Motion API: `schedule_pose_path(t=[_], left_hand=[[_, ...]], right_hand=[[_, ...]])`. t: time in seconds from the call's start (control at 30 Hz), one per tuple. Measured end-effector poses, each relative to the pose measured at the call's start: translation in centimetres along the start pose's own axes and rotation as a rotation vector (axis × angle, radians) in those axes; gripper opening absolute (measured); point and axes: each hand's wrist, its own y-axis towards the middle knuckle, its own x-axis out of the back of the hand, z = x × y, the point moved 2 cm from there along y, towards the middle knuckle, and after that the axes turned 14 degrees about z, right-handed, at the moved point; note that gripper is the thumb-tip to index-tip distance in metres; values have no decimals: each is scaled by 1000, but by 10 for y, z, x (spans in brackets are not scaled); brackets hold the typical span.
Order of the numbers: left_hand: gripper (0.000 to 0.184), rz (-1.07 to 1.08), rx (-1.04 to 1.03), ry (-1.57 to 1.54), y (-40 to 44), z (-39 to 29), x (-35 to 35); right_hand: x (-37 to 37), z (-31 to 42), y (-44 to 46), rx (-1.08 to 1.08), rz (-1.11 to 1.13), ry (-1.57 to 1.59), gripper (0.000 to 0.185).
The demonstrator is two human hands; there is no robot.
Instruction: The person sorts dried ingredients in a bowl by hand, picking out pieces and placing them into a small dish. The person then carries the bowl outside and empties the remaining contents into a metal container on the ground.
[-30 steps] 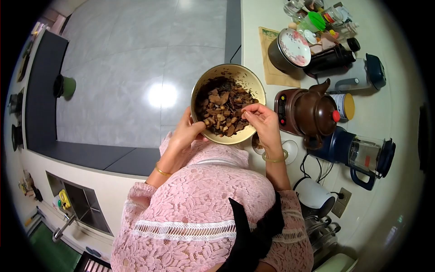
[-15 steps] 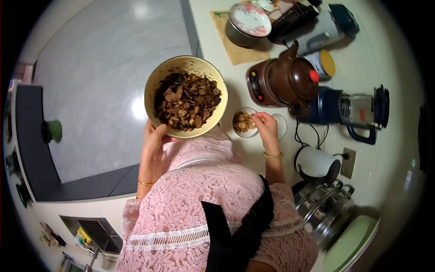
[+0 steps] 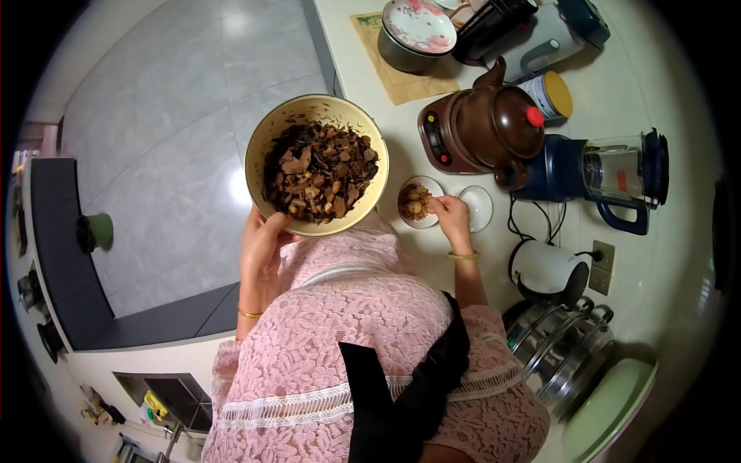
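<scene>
My left hand [image 3: 261, 243] grips the lower left rim of a cream-coloured bowl [image 3: 378, 181], thumb over the edge. The bowl is tilted so its inside shows, partly filled with dried brown herb pieces [image 3: 324, 174], chips and dark shreds. Over the right edge of a small white dish [image 3: 434, 189], my right hand [image 3: 455, 224] has its thumb and fingers pinched together. Light brown dried pieces [image 3: 415, 202] lie in that dish, close to the fingertips. Whatever is between those fingers is too small to make out. A second small white dish [image 3: 480, 208] sits just beyond the hand.
On the counter stand a brown electric clay pot [image 3: 498, 131], a blue blender [image 3: 567, 170], a white kettle [image 3: 544, 266] and a stacked steel steamer [image 3: 559, 347]. A lidded pot [image 3: 417, 38] rests on brown paper. Grey floor [image 3: 177, 139] lies beyond the counter edge.
My right hand has shifted slightly down at the small dish, its fingers still pinched. The second white dish shows more fully. The bowl stays in my left hand, nearly unmoved; the view has shifted slightly.
</scene>
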Motion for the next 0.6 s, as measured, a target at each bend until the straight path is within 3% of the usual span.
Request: schedule_pose_path(t=[0.23,0.3,0.43,0.6], left_hand=[[48,20,5,50,0,0,1],[51,35,25,27,-3,-2,-2],[58,104,24,27,1,2,5],[59,134,11,63,-5,-7,-2]], right_hand=[[2,84,-11,160,46,272,9],[-3,117,-12,388,10,141,9],[-14,195,-19,578,94,-72,12],[-34,227,0,806,131,-359,20]])
